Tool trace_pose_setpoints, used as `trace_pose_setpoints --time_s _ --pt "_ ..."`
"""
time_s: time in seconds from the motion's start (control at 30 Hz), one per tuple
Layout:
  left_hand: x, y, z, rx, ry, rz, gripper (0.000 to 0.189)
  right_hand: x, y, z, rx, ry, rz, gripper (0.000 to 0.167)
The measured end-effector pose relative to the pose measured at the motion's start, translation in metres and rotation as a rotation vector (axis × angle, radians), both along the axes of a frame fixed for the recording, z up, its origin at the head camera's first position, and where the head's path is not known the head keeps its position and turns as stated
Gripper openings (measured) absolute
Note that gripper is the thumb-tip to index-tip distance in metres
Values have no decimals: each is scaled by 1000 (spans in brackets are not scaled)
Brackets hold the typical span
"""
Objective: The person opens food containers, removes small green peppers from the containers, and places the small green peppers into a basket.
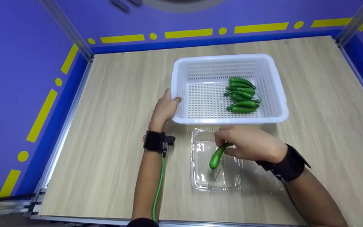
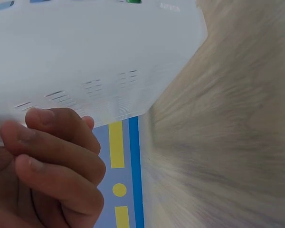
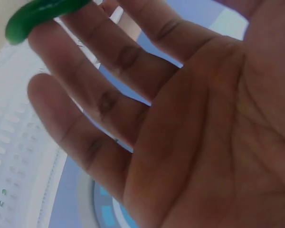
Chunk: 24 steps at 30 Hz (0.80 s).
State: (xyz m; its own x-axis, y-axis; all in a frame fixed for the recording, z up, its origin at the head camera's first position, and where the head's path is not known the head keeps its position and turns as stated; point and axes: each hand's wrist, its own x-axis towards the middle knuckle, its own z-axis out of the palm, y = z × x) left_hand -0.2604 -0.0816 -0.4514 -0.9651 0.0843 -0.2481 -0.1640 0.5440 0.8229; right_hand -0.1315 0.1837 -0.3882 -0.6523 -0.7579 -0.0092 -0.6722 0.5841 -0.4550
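Observation:
With my right hand (image 1: 250, 143) I pinch one green chili pepper (image 1: 217, 157), its rounded end pointing down toward the front. It hangs over the left half of an opened clear plastic clamshell box (image 1: 194, 170). In the right wrist view the pepper (image 3: 38, 16) lies at the fingertips, the other fingers (image 3: 85, 137) stretched out. My left hand (image 1: 164, 108) grips the left rim of a white perforated basket (image 1: 225, 120), thumb over the edge. From the left wrist view, the fingers (image 2: 61, 152) curl by the basket wall (image 2: 104, 52). Several green peppers (image 1: 242, 102) lie in the basket's right side.
The basket stands right behind the clamshell box on a wood-grain table (image 1: 115, 126). The box's other half (image 1: 260, 181) lies flat to the right, partly under my right wrist. Blue panels with yellow marks (image 1: 187, 33) bound the table at back and sides.

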Motion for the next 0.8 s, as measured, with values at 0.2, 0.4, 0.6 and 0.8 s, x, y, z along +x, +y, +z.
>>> trace_pose_setpoints --time_s 0.2,0.4,0.6,0.8 --pt "0 -1 -3 -7 4 5 49 -5 6 7 -28 25 -8 15" --pt "0 1 -4 -8 11 1 49 -11 21 15 -70 42 -91 16" --pt "0 2 -3 -3 16 -10 49 -21 33 22 -100 60 -143 18" --pt "-1 -1 -2 -8 13 -4 48 -32 42 26 -90 101 -175 18"
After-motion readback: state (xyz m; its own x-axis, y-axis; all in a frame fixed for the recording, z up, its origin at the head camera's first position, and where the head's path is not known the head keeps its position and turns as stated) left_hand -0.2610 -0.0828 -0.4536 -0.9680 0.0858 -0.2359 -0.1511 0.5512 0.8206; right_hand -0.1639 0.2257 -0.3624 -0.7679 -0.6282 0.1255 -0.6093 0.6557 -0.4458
